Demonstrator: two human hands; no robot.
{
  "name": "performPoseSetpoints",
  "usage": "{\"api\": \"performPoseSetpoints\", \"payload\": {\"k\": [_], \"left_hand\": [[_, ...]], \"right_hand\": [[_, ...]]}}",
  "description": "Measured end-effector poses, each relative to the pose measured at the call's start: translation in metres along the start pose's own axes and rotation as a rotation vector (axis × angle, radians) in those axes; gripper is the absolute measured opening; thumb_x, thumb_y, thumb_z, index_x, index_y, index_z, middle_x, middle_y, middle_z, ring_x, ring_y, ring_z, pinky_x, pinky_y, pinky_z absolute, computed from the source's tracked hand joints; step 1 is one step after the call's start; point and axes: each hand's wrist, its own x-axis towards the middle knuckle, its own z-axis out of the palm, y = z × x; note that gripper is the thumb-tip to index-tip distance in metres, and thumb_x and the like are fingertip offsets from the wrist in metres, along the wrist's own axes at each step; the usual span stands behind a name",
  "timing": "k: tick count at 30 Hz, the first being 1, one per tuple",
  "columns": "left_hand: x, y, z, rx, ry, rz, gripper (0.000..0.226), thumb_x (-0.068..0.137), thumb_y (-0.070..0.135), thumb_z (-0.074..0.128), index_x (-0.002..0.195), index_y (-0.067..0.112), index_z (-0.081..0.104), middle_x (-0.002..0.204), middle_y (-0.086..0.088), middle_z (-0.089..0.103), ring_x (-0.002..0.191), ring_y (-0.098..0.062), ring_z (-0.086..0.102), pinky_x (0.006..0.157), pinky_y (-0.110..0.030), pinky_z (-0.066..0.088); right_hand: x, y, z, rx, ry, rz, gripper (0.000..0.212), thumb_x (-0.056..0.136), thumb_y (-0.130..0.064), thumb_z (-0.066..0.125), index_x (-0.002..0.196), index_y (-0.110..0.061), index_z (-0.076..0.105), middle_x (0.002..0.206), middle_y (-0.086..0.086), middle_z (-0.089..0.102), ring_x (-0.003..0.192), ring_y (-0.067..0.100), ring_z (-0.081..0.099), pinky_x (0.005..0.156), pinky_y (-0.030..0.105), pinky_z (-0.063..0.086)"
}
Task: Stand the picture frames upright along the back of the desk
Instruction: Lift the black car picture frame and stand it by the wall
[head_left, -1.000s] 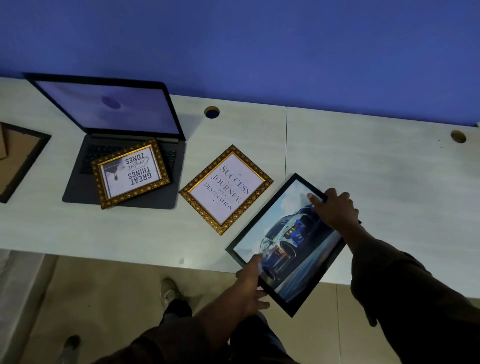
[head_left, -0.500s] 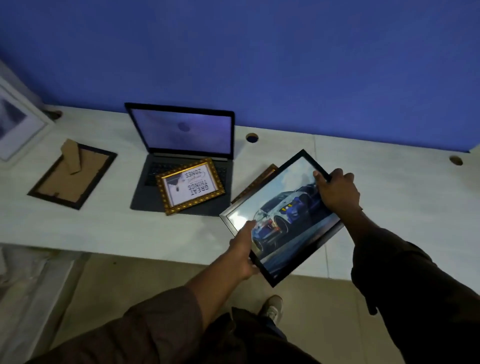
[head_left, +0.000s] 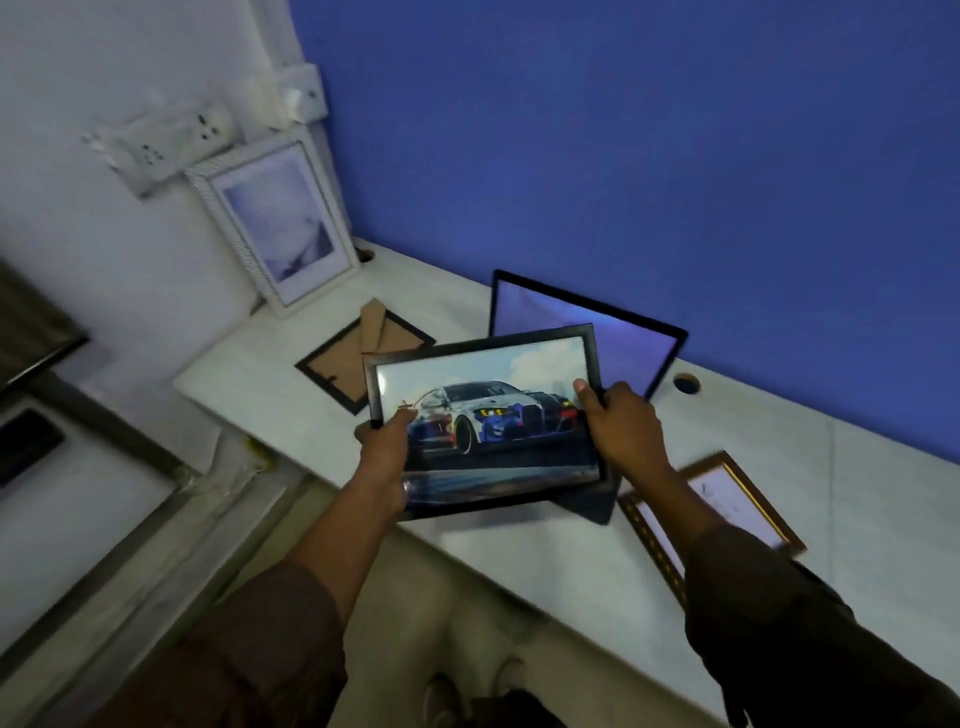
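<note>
From the head camera, the person holds the black-framed car picture (head_left: 488, 421) in the air over the front part of the white desk (head_left: 779, 467), glass side up toward the camera and tilted, clear of the surface. The left hand (head_left: 384, 452) clamps the frame's left edge near the lower corner, thumb lying on the glass and the other fingers hidden beneath. The right hand (head_left: 621, 423) grips the right edge, thumb over the front rim, its fingers wrapped behind.

The frame looks rigid and light, a thin moulding around a glossy pane; the glazing is likely fragile and slick, so the edges are the sensible place to hold, as both hands now do, keeping pressure off the middle of the pane.

Behind it an open laptop (head_left: 623, 343) stands, partly covered by the frame. A face-down black frame (head_left: 332, 364) with its cardboard stand raised lies flat to the left, and a white frame (head_left: 275, 223) leans upright against the side wall. A gold-edged frame (head_left: 727, 493) lies flat to the right, partly hidden by the right forearm.
</note>
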Motion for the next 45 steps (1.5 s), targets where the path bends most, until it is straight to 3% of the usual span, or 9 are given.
{"api": "performPoseSetpoints", "payload": {"k": [3, 6, 10, 15, 20, 27, 33, 39, 45], "left_hand": [[0.015, 0.036, -0.019, -0.022, 0.036, 0.126, 0.084, 0.077, 0.043, 0.074, 0.145, 0.022, 0.03, 0.134, -0.015, 0.057, 0.114, -0.037, 0.064, 0.094, -0.058, 0.057], [0.03, 0.071, -0.039, -0.001, 0.112, 0.252, 0.093, 0.063, 0.051, 0.077, 0.141, 0.026, 0.034, 0.135, -0.013, 0.058, 0.114, -0.034, 0.065, 0.097, -0.055, 0.056], [0.029, 0.122, -0.059, -0.071, 0.193, 0.452, 0.059, 0.09, 0.035, 0.069, 0.137, 0.019, 0.037, 0.134, -0.011, 0.059, 0.112, -0.029, 0.065, 0.099, -0.055, 0.055], [0.039, 0.169, -0.071, -0.109, 0.152, 0.56, 0.063, 0.101, 0.047, 0.053, 0.153, 0.026, 0.025, 0.143, 0.0, 0.049, 0.126, -0.021, 0.051, 0.102, -0.039, 0.043], [0.09, 0.217, -0.055, -0.148, 0.072, 0.591, 0.066, 0.102, 0.05, 0.049, 0.157, 0.027, 0.021, 0.154, 0.0, 0.043, 0.136, -0.017, 0.045, 0.12, -0.045, 0.032], [0.219, 0.284, 0.006, -0.116, -0.08, 0.58, 0.05, 0.105, 0.043, 0.047, 0.148, 0.022, 0.033, 0.139, 0.003, 0.054, 0.117, -0.006, 0.057, 0.108, -0.033, 0.041], [0.328, 0.317, 0.059, 0.056, -0.214, 0.517, 0.047, 0.102, 0.027, 0.06, 0.141, 0.006, 0.045, 0.132, -0.011, 0.064, 0.115, -0.026, 0.065, 0.099, -0.04, 0.054], [0.408, 0.303, 0.098, 0.266, -0.326, 0.399, 0.066, 0.073, 0.067, 0.078, 0.128, 0.032, 0.067, 0.13, 0.003, 0.071, 0.122, -0.022, 0.065, 0.11, -0.049, 0.047], [0.425, 0.296, 0.146, 0.365, -0.429, 0.221, 0.073, 0.093, 0.039, 0.07, 0.151, 0.013, 0.034, 0.141, -0.003, 0.051, 0.124, -0.022, 0.055, 0.104, -0.033, 0.045]], "right_hand": [[0.016, -0.044, 0.005, 0.034, -0.02, -0.101, 0.056, 0.096, -0.067, 0.042, 0.097, -0.013, 0.056, 0.093, 0.007, 0.064, 0.082, 0.026, 0.059, 0.057, 0.031, 0.038], [0.033, -0.091, 0.008, 0.098, 0.008, -0.225, 0.059, 0.094, -0.069, 0.042, 0.105, -0.014, 0.058, 0.1, 0.006, 0.066, 0.087, 0.026, 0.063, 0.068, 0.035, 0.048], [0.047, -0.152, 0.012, 0.203, 0.021, -0.404, 0.057, 0.094, -0.065, 0.047, 0.119, -0.015, 0.06, 0.12, 0.008, 0.064, 0.108, 0.027, 0.061, 0.081, 0.031, 0.045], [0.076, -0.211, 0.01, 0.298, 0.06, -0.55, 0.056, 0.096, -0.059, 0.053, 0.132, -0.017, 0.053, 0.125, 0.006, 0.056, 0.111, 0.024, 0.058, 0.084, 0.03, 0.046], [0.136, -0.248, 0.015, 0.281, 0.144, -0.553, 0.052, 0.093, -0.061, 0.054, 0.13, -0.024, 0.055, 0.126, 0.002, 0.061, 0.117, 0.026, 0.055, 0.1, 0.049, 0.047], [0.24, -0.269, 0.046, 0.179, 0.212, -0.351, 0.047, 0.091, -0.056, 0.059, 0.125, -0.024, 0.057, 0.12, 0.002, 0.065, 0.11, 0.026, 0.061, 0.092, 0.047, 0.052], [0.318, -0.255, 0.073, 0.172, 0.075, 0.034, 0.043, 0.089, -0.052, 0.067, 0.095, -0.01, 0.057, 0.086, 0.007, 0.066, 0.082, 0.028, 0.065, 0.053, 0.029, 0.038], [0.362, -0.215, 0.093, 0.199, -0.081, 0.283, 0.045, 0.088, -0.047, 0.07, 0.104, -0.006, 0.064, 0.094, 0.007, 0.068, 0.077, 0.016, 0.06, 0.058, 0.029, 0.043], [0.385, -0.175, 0.102, 0.212, -0.176, 0.47, 0.046, 0.085, -0.046, 0.076, 0.113, -0.009, 0.07, 0.109, 0.011, 0.072, 0.097, 0.028, 0.066, 0.068, 0.03, 0.047]]}}
